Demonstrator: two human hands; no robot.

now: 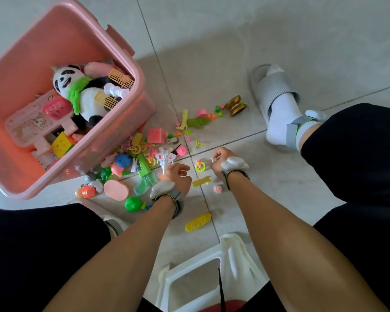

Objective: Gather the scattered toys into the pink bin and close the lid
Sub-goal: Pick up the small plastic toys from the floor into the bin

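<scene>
The pink bin (142, 86) stands open on the left of the tiled floor, with a panda plush (65, 82), a yellow cube (61, 144) and pink toys inside. Small toys lie scattered beside it: a white jet (166, 157), a green water gun (145, 176), a pink oval (116, 189), a green ball (132, 204) and a yellow corn cob (198, 222). My left hand (178, 177) hovers just below the jet with curled fingers; what is inside them is hidden. My right hand (221, 158) pinches a small whitish piece (214, 159) beside a yellow wheel toy (200, 166). No lid is in view.
A gold yo-yo (235, 105) and green and pink bits lie farther out towards my right foot in a grey slipper (277, 97). A white plastic stool (212, 266) sits under me between my knees. Bare tiles stretch behind and to the right.
</scene>
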